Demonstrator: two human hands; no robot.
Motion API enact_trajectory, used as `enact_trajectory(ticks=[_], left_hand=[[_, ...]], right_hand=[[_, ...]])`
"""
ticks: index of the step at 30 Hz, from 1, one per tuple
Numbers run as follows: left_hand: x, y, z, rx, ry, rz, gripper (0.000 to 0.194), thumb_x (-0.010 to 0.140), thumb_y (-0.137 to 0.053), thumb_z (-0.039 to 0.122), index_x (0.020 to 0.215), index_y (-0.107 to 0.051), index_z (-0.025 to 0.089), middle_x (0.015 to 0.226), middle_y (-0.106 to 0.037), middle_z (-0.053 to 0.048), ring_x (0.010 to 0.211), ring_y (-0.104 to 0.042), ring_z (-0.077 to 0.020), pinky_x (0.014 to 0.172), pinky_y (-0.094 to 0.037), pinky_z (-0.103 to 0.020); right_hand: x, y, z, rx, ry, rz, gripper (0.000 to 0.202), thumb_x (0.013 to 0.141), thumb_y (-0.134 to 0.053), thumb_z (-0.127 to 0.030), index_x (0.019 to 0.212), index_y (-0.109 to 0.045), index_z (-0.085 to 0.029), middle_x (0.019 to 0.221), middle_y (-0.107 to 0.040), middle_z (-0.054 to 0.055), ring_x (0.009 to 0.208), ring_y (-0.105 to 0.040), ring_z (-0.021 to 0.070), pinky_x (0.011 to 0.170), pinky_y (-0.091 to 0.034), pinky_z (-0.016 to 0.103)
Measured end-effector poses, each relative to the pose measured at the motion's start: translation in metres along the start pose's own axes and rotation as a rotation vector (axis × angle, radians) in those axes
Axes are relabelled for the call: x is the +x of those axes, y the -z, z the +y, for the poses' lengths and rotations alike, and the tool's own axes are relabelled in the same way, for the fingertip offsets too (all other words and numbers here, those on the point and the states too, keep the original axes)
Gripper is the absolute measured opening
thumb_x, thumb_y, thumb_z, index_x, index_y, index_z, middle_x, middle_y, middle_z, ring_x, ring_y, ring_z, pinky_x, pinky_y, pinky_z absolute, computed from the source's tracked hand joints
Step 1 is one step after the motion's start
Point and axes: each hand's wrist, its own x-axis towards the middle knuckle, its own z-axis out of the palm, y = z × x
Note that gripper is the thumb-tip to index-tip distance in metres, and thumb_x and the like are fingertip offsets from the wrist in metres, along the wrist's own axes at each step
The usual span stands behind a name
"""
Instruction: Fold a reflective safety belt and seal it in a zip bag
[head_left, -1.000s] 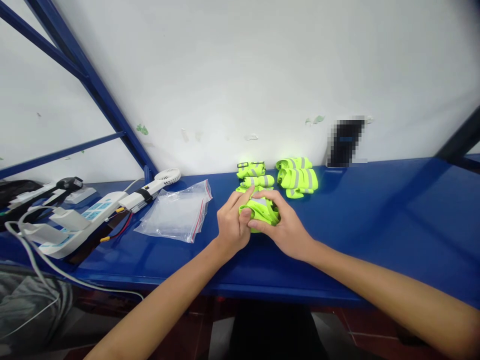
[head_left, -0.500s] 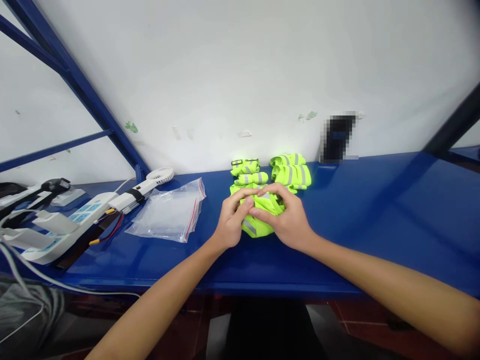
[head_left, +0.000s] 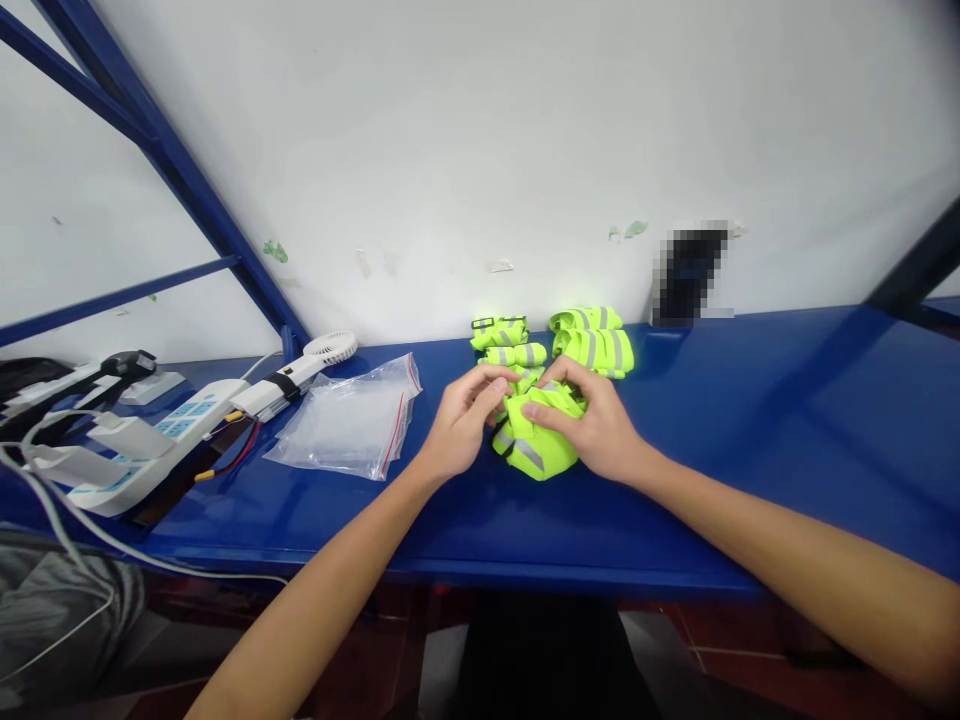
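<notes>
A bundled fluorescent yellow reflective vest with grey strips lies near the front of the blue table. My right hand is closed on its right side, thumb across the top and fingers curled behind. At the upper left edge of the bundle, my left hand has its fingers bent, with thumb and index close together against the fabric. Its other fingertips are hidden. Just behind are rolled yellow reflective bundles: one with a black buckle, a thin roll, and folded ones to the right.
Clear zip bags with red seals lie to the left. Beyond them are a small white fan, a power strip with plugs, and loose cables. A pixelated dark object leans against the white wall. Blue frame posts rise at the sides.
My left hand has drawn slightly back from the top of the vest, and the hands are farther apart. More of the bundle's left side and top shows. The view has shifted a little.
</notes>
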Motion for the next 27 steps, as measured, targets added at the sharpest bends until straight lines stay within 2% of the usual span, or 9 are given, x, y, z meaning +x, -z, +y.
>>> enact_trajectory(ticks=[3,5,8,10,12,16,20,25,27], left_hand=[[0.016,0.036,0.009,0.144,-0.11,0.139,0.031,0.086,-0.058,0.044,0.099,-0.067,0.018,0.09,-0.066,-0.005,0.074,-0.059,-0.0142,0.061,-0.047,-0.024],[0.029,0.07,0.016,0.231,-0.128,0.133,0.038,0.086,-0.056,0.047,0.111,-0.064,0.019,0.098,-0.068,-0.008,0.09,-0.063,-0.0197,0.07,-0.052,-0.029],[0.043,0.12,0.021,0.61,-0.017,-0.117,0.064,0.079,-0.065,0.052,0.135,-0.051,0.026,0.138,-0.055,-0.009,0.131,-0.047,-0.0288,0.105,-0.041,-0.044],[0.047,0.145,0.017,0.859,0.16,-0.313,0.092,0.067,-0.073,0.058,0.146,-0.037,0.028,0.155,-0.035,-0.009,0.141,-0.033,-0.0329,0.114,-0.029,-0.048],[0.048,0.161,0.009,0.991,0.312,-0.455,0.109,0.062,-0.073,0.064,0.152,-0.024,0.028,0.159,-0.024,-0.01,0.144,-0.027,-0.0345,0.116,-0.026,-0.048],[0.05,0.17,-0.013,1.03,0.409,-0.504,0.113,0.065,-0.066,0.07,0.154,-0.013,0.027,0.16,-0.021,-0.011,0.145,-0.025,-0.0342,0.115,-0.027,-0.047],[0.056,0.163,-0.028,0.974,0.331,-0.416,0.105,0.07,-0.062,0.07,0.154,-0.018,0.025,0.159,-0.026,-0.012,0.144,-0.028,-0.0324,0.115,-0.028,-0.044],[0.05,0.153,-0.021,0.966,0.172,-0.293,0.088,0.077,-0.057,0.068,0.15,-0.029,0.027,0.159,-0.024,-0.013,0.146,-0.021,-0.0346,0.114,-0.025,-0.054],[0.04,0.149,-0.011,0.959,0.074,-0.3,0.083,0.074,-0.064,0.065,0.145,-0.04,0.027,0.154,-0.035,-0.014,0.143,-0.03,-0.0346,0.112,-0.029,-0.055]], right_hand=[[0.004,0.004,0.009,-0.01,-0.049,0.023,0.023,0.078,-0.07,-0.036,0.078,-0.051,-0.023,0.073,-0.049,-0.003,0.07,-0.046,0.0161,0.067,-0.037,0.03],[0.007,0.006,0.015,-0.02,-0.077,0.042,0.024,0.078,-0.068,-0.037,0.077,-0.05,-0.023,0.074,-0.047,-0.003,0.071,-0.045,0.0166,0.067,-0.036,0.03],[0.009,0.006,0.022,-0.038,-0.098,0.07,0.024,0.078,-0.068,-0.038,0.077,-0.049,-0.023,0.075,-0.047,-0.002,0.073,-0.044,0.017,0.068,-0.036,0.03],[0.008,0.004,0.024,-0.037,-0.102,0.07,0.025,0.078,-0.067,-0.039,0.077,-0.049,-0.023,0.075,-0.047,-0.002,0.073,-0.044,0.0169,0.068,-0.036,0.03],[0.008,0.002,0.024,-0.023,-0.104,0.057,0.025,0.079,-0.066,-0.039,0.077,-0.048,-0.023,0.073,-0.047,-0.003,0.072,-0.045,0.0167,0.07,-0.036,0.031],[0.006,0.0,0.024,-0.001,-0.105,0.026,0.025,0.08,-0.066,-0.04,0.077,-0.049,-0.022,0.073,-0.047,-0.003,0.072,-0.045,0.0164,0.071,-0.036,0.031],[0.006,0.001,0.024,-0.013,-0.112,0.039,0.026,0.08,-0.067,-0.041,0.077,-0.049,-0.022,0.073,-0.048,-0.003,0.072,-0.045,0.0165,0.071,-0.037,0.031],[0.007,0.003,0.024,-0.025,-0.121,0.049,0.028,0.08,-0.067,-0.044,0.078,-0.049,-0.023,0.073,-0.048,-0.003,0.071,-0.045,0.0167,0.07,-0.037,0.031],[0.007,0.003,0.024,-0.029,-0.119,0.049,0.028,0.08,-0.067,-0.044,0.079,-0.049,-0.023,0.074,-0.049,-0.003,0.072,-0.045,0.017,0.07,-0.037,0.032]])
